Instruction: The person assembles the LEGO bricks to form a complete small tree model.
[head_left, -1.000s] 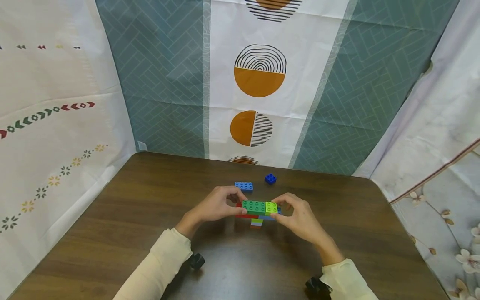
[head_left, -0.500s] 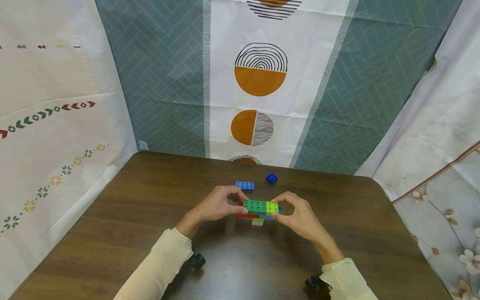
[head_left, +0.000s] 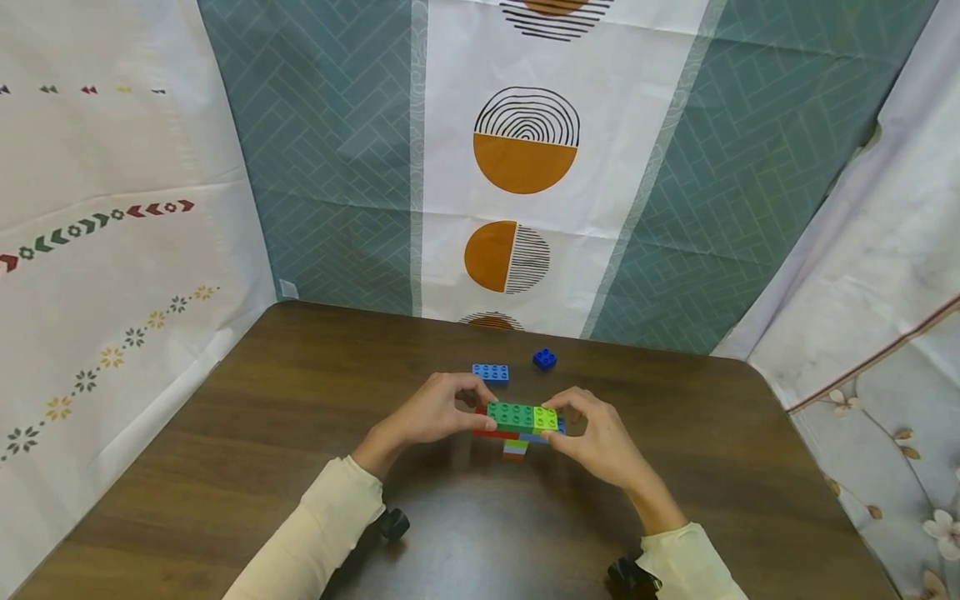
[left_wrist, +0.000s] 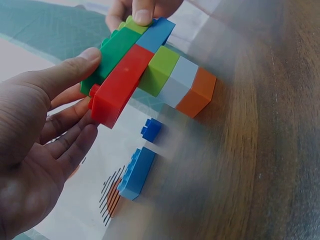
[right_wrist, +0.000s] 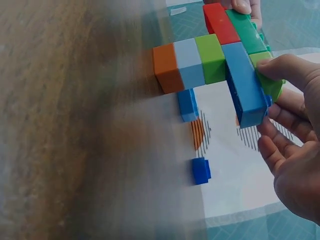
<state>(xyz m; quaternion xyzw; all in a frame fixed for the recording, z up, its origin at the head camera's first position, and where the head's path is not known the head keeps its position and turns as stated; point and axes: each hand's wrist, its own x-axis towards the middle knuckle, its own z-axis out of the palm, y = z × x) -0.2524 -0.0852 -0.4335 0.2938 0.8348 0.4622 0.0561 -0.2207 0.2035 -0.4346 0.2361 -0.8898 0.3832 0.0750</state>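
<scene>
A toy-brick build stands on the table between the two hands. Its narrow column stacks an orange brick (left_wrist: 200, 92), a white brick (left_wrist: 181, 77) and a lime brick (left_wrist: 160, 72). Across that column lie a red brick (left_wrist: 122, 82) and a light blue brick (right_wrist: 245, 85), end to end. On top sit a green brick (head_left: 510, 416) and a small lime brick (head_left: 545, 418), side by side. My left hand (head_left: 431, 410) pinches the green brick's outer end between thumb and fingers. My right hand (head_left: 606, 440) pinches the small lime brick, with the thumb on its near face.
Behind the build on the wooden table (head_left: 300, 400) lie a loose light blue brick (head_left: 491, 372) and a small dark blue brick (head_left: 545, 359). A patterned cloth (head_left: 345, 208) hangs at the table's far edge, with pale cloths at both sides.
Both hands keep their hold at the two ends of the top bricks, and the build stays in place. Only the head view shifts slightly.
</scene>
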